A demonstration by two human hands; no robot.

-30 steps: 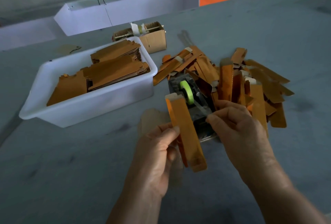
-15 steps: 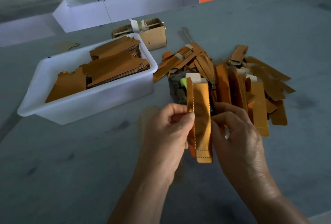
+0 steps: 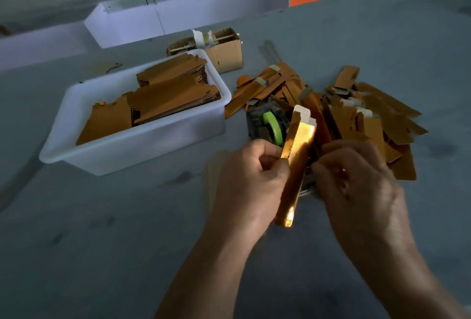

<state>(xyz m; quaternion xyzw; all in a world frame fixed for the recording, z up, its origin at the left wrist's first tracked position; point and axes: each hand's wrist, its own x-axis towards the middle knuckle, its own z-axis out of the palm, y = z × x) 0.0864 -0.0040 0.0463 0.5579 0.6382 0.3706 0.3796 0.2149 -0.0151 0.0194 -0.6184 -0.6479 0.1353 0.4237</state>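
1. We see the left hand (image 3: pixel 251 178) pinching the long gold foil carton (image 3: pixel 297 155) by its left edge, thumb and forefinger pressed together on the card and the other fingers curled into the palm.
2. The carton is held off the grey table (image 3: pixel 102 242) between the two hands, nearly upright, with its top leaning a little to the right and away. Its white end flap (image 3: pixel 302 112) stands open at the top, and light glints on the upper face and on the near end.
3. The right hand (image 3: pixel 356 186) sits just right of the carton with its fingers curled toward the carton's edge. The hand is blurred, so we cannot tell whether the fingertips grip the card or only come close.
4. Just behind the carton stands a dark tape dispenser (image 3: pixel 257 122) carrying a green tape roll (image 3: pixel 274 127).
5. Right of and behind the dispenser lies a loose pile of gold cartons (image 3: pixel 369 125), overlapping one another.
6. To the left stands a white plastic tub (image 3: pixel 142 150) holding stacks of flat gold blanks (image 3: pixel 173 97).
7. A small cardboard box (image 3: pixel 224 53) sits just beyond the tub's far right corner.
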